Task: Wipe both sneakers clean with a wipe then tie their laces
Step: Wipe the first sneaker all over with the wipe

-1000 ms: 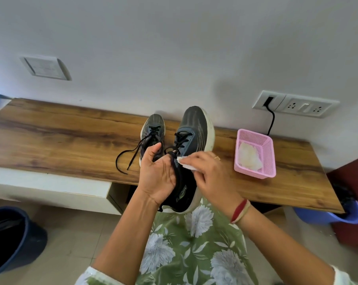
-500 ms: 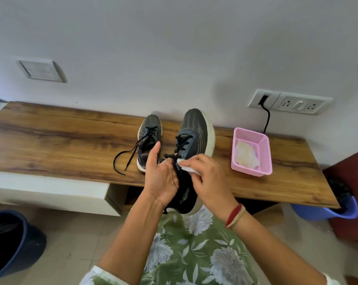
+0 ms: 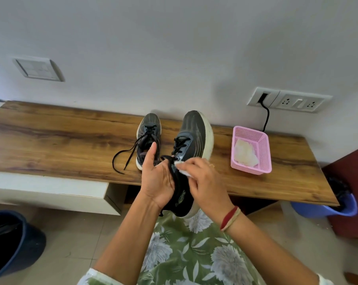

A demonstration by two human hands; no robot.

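Left hand [image 3: 157, 177]: holds the back of one sneaker [image 3: 192, 134], thumb up, so the shoe stays steady for rubbing.
Right hand [image 3: 206, 182]: pinches a white wipe [image 3: 184, 173] and presses it on that shoe near the laces [image 3: 179, 145], right beside the left hand.
Other sneaker [image 3: 150, 126]: sits on the counter [image 3: 50, 140] just past the left hand, laces loose, waiting its turn.
Pink basket [image 3: 265, 155]: to the right of the right hand, spare wipes [image 3: 246, 154] inside, easy to reach.

Soft daylight comes from left of the left hand [image 3: 157, 177], throwing faint shadows rightward off the switch plate [image 3: 37, 68] and socket panel [image 3: 287, 99]. The wooden bench [image 3: 60, 140] bows with wide-angle distortion; corners smear.
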